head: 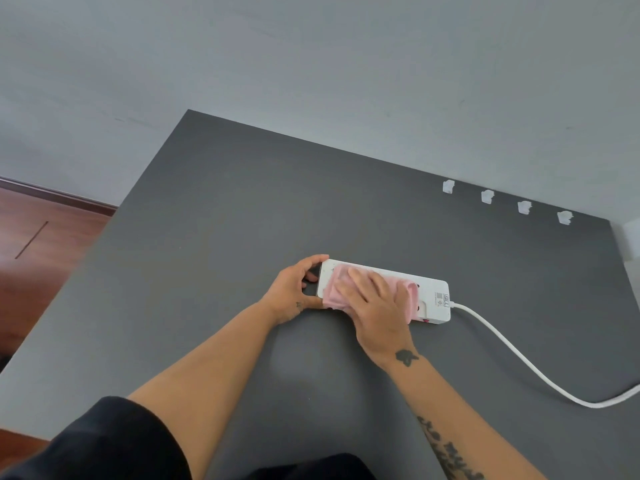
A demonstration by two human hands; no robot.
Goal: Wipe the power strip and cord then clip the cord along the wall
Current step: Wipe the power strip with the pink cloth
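Note:
A white power strip (434, 297) lies flat in the middle of the dark grey table (207, 237). My left hand (294, 292) grips its left end, thumb and fingers curled round the edge. My right hand (375, 311) lies flat with straight fingers on a pink cloth (337, 284), pressing it onto the strip's top. The white cord (512, 351) leaves the strip's right end and curves across the table to the right edge of the view. Several white cord clips (487, 196) sit in a row at the table's far edge by the wall.
A light grey wall (346, 64) rises behind the table. Brown wooden floor (45, 237) shows at the left, past the table's left edge. A white wall socket plate (632, 240) is partly visible at the far right.

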